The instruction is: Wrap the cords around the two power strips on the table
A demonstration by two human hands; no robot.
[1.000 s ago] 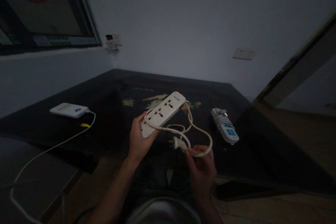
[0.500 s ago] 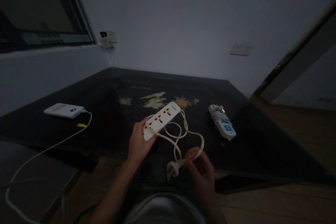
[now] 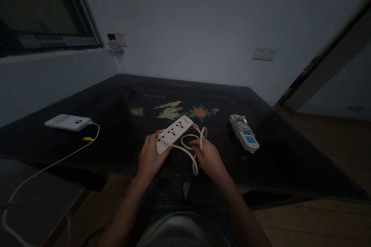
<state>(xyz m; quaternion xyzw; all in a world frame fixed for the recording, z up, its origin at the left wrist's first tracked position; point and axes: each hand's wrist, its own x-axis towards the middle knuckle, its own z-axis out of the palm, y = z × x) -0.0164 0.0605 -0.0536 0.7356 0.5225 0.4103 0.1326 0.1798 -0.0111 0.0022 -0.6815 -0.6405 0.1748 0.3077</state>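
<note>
My left hand [image 3: 150, 154] grips the near end of a white power strip [image 3: 174, 132], which tilts up to the right above the table. A loop of its white cord crosses the strip near my left thumb, and more loops hang at its right side. My right hand [image 3: 206, 154] is closed on the power strip's cord [image 3: 194, 166], close to the strip's far end. The cord's plug does not show; my right hand seems to hide it. To the right lies a second power strip [image 3: 248, 140] with blue sockets and grey cord wound round it.
The dark table [image 3: 139, 85] bears a bird-and-flower picture [image 3: 199, 112]. At the left lie a white power bank [image 3: 68, 122] with a cable [image 3: 55, 162] running off the edge, and a yellow scrap [image 3: 87, 138]. Wall sockets [image 3: 264, 54] sit behind.
My right hand has moved up and left, from low by the plug to beside the power strip, bringing the cord along. The plug has gone out of sight. My left hand keeps its grip.
</note>
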